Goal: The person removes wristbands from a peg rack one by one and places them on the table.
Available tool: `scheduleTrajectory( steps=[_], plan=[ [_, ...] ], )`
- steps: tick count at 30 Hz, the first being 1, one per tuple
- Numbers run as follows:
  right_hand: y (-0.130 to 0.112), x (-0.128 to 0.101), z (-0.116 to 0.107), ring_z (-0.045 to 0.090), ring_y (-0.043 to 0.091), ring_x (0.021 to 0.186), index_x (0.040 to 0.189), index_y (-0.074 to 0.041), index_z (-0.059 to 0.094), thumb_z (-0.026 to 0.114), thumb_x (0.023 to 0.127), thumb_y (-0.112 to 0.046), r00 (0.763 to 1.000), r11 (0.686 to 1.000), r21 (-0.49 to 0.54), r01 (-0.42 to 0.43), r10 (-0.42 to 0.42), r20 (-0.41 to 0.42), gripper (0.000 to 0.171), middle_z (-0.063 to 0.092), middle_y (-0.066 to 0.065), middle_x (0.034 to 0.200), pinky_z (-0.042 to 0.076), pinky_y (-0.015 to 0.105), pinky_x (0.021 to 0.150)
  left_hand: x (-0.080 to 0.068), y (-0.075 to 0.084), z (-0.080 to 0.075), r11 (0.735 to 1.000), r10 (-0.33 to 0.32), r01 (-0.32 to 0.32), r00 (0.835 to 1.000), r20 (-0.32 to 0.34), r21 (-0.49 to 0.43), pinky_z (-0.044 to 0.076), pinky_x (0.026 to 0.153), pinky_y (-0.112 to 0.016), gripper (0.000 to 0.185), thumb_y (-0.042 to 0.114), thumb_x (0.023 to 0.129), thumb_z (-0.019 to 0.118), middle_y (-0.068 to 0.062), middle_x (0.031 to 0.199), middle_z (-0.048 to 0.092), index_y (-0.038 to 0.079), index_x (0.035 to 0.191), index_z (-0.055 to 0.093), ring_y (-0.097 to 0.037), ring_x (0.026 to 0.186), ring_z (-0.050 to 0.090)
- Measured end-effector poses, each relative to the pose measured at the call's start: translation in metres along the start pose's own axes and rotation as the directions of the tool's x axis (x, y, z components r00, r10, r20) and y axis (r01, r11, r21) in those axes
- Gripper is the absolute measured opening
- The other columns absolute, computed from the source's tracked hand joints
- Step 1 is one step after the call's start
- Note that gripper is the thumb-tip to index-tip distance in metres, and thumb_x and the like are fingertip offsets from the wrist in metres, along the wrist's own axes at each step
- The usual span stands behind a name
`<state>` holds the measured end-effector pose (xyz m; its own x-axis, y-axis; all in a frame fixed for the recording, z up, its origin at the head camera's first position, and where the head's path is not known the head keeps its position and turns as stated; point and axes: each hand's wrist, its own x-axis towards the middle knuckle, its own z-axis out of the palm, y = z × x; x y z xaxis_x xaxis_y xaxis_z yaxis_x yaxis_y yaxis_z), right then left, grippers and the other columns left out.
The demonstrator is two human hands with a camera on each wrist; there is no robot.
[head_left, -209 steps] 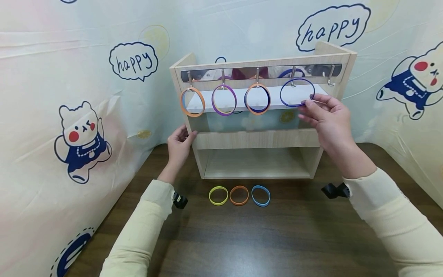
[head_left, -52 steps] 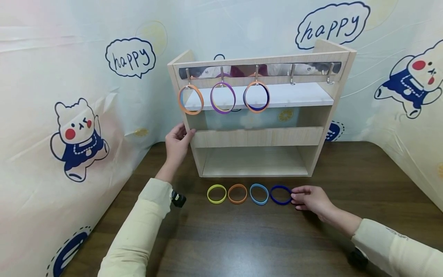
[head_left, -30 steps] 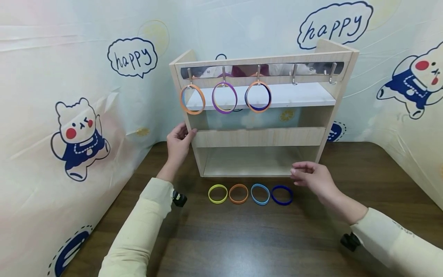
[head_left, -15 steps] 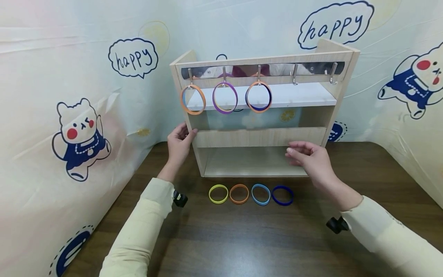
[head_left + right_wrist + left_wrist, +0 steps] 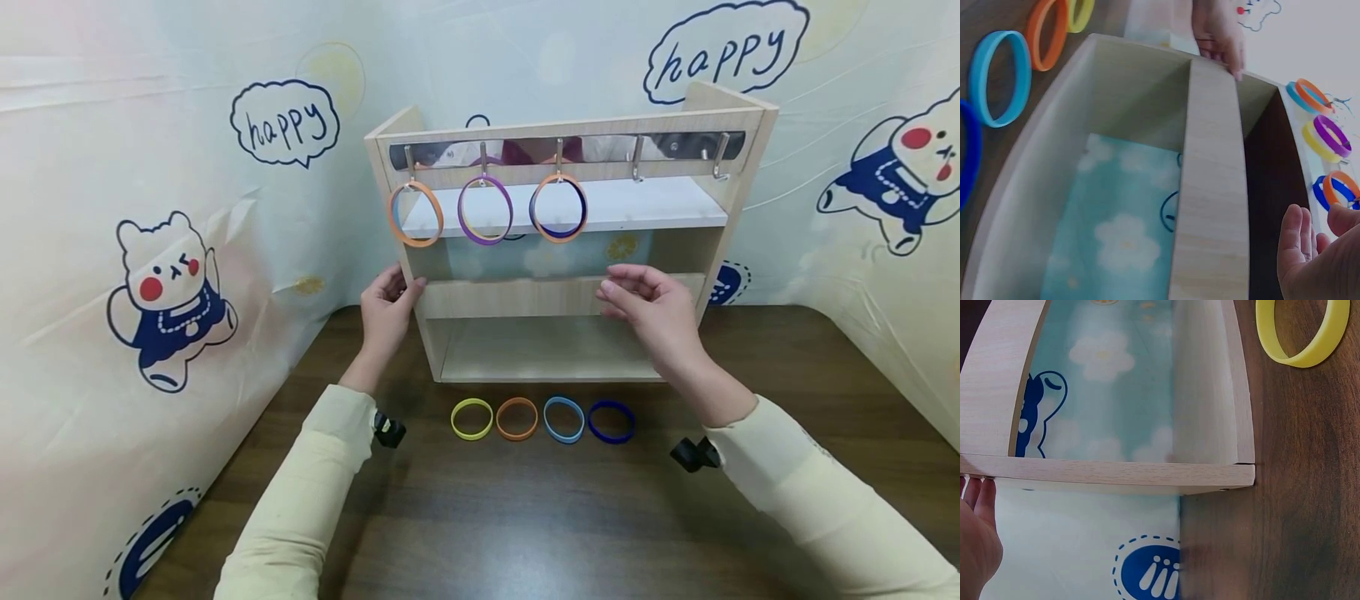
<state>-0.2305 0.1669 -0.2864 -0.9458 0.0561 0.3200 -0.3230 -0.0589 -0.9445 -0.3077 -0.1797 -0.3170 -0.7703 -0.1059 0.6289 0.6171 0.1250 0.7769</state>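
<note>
Four bands are lying in a row on the surface [image 5: 750, 350] in front of the wooden rack [image 5: 555, 296]: a yellow band [image 5: 472, 418], an orange band [image 5: 517, 418], a light blue band [image 5: 564, 419] and a dark blue band [image 5: 611, 422]. Three pairs are hanging from the hooks above, the nearest to the right hand [image 5: 651, 310] being the orange and dark blue pair [image 5: 558, 208] on the third hook. That hand is hovering in front of the middle rail, its grip released, fingers loosely bent and holding nothing. The left hand [image 5: 386, 310] is resting against the rack's left side panel (steadying it, by the look of it), fingers straight along the edge.

Judging by this, the step in hand is the reach up toward the hanging pair. The next move probably calls for pinching one band at its lower edge and lifting it clear of the hook tip without dragging its partner along.
</note>
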Motion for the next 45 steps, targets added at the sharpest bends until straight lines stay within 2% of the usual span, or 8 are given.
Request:
scheduleTrajectory(
  steps=[7, 17, 24, 31, 39, 45],
  plan=[
    [-0.01, 0.01, 0.015, 0.069, 0.023, 0.094, 0.116, -0.003, 0.065, 0.073, 0.088, -0.017, 0.999, 0.998, 0.052, 0.027, -0.025, -0.024, 0.032, 0.068, 0.012, 0.104, 0.055, 0.028, 0.074, 0.0, 0.003, 0.0, 1.0, -0.007, 0.007, 1.0, -0.001, 0.019, 0.052, 0.075, -0.023, 0.032, 0.005, 0.089, 0.069, -0.017, 0.112, 0.069, -0.004, 0.12, 0.065, -0.012, 0.09, 0.065],
    [-0.021, 0.023, 0.032, 0.068, 0.019, 0.09, 0.117, -0.002, 0.065, 0.072, 0.088, -0.014, 0.998, 0.991, 0.13, 0.043, -0.038, -0.045, 0.032, 0.068, 0.011, 0.101, 0.056, 0.03, 0.075, -0.001, 0.001, 0.0, 1.0, -0.011, 0.011, 1.0, 0.002, 0.004, 0.052, 0.076, -0.023, 0.033, 0.004, 0.089, 0.069, -0.018, 0.113, 0.068, -0.005, 0.121, 0.064, -0.012, 0.092, 0.066],
    [-0.026, 0.028, 0.038, 0.069, 0.018, 0.088, 0.118, -0.001, 0.063, 0.072, 0.088, -0.016, 0.999, 0.993, 0.115, 0.024, -0.019, -0.05, 0.034, 0.068, 0.012, 0.102, 0.056, 0.03, 0.075, -0.001, 0.001, 0.0, 1.0, -0.013, 0.013, 1.0, 0.001, -0.005, 0.052, 0.076, -0.023, 0.034, 0.005, 0.089, 0.07, -0.018, 0.113, 0.068, -0.005, 0.121, 0.064, -0.013, 0.092, 0.066],
    [-0.028, 0.033, 0.042, 0.069, 0.017, 0.085, 0.117, 0.001, 0.063, 0.072, 0.089, -0.015, 0.999, 0.993, 0.118, 0.005, 0.001, -0.052, 0.033, 0.065, 0.02, 0.11, 0.056, 0.03, 0.074, 0.0, 0.0, 0.0, 1.0, -0.012, 0.012, 1.0, -0.004, 0.001, 0.052, 0.075, -0.022, 0.033, 0.004, 0.088, 0.069, -0.019, 0.112, 0.068, -0.006, 0.119, 0.065, -0.011, 0.092, 0.066],
    [-0.03, 0.036, 0.045, 0.07, 0.022, 0.087, 0.111, 0.001, 0.063, 0.073, 0.087, -0.014, 0.997, 0.984, 0.173, -0.03, 0.043, -0.07, 0.03, 0.067, 0.018, 0.107, 0.056, 0.029, 0.072, -0.001, 0.0, -0.001, 1.0, -0.009, 0.009, 1.0, 0.006, 0.01, 0.053, 0.076, -0.023, 0.033, 0.004, 0.089, 0.069, -0.018, 0.113, 0.068, -0.006, 0.12, 0.064, -0.012, 0.093, 0.066],
    [-0.033, 0.036, 0.046, 0.07, 0.018, 0.083, 0.11, 0.002, 0.063, 0.073, 0.087, -0.014, 0.995, 0.983, 0.18, -0.041, 0.056, -0.083, 0.03, 0.068, 0.015, 0.105, 0.056, 0.029, 0.071, -0.001, 0.001, -0.001, 1.0, -0.006, 0.006, 1.0, 0.007, 0.009, 0.053, 0.076, -0.023, 0.032, 0.004, 0.089, 0.069, -0.018, 0.113, 0.068, -0.005, 0.119, 0.065, -0.012, 0.093, 0.066]
  ],
)
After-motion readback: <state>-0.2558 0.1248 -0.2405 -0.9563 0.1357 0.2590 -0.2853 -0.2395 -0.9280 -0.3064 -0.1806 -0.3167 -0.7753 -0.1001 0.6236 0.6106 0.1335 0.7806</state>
